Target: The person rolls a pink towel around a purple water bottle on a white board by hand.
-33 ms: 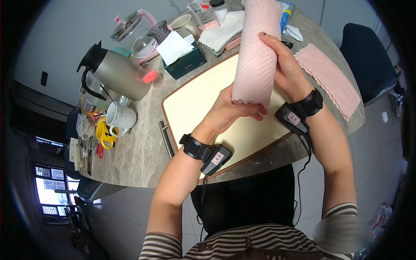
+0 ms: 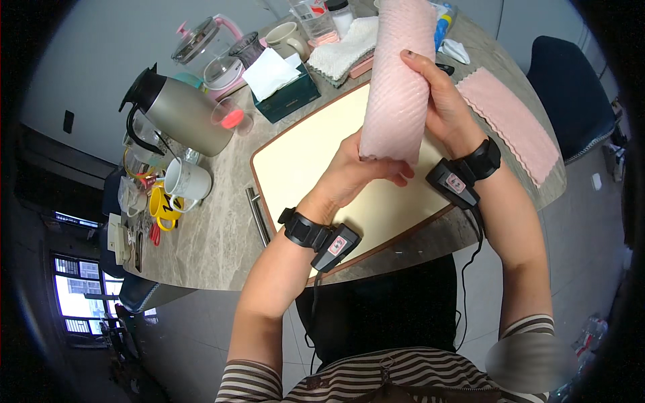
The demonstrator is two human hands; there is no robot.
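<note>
Gripping a pink cloth (image 2: 398, 87) at one o'clock: left hand (image 2: 359, 171) at its six-o'clock end, right hand (image 2: 449, 111) at its three-o'clock edge.

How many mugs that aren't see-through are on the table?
3: a white mug and a yellow mug on the left, and a beige mug behind the tissue box. More may be hidden.
</note>
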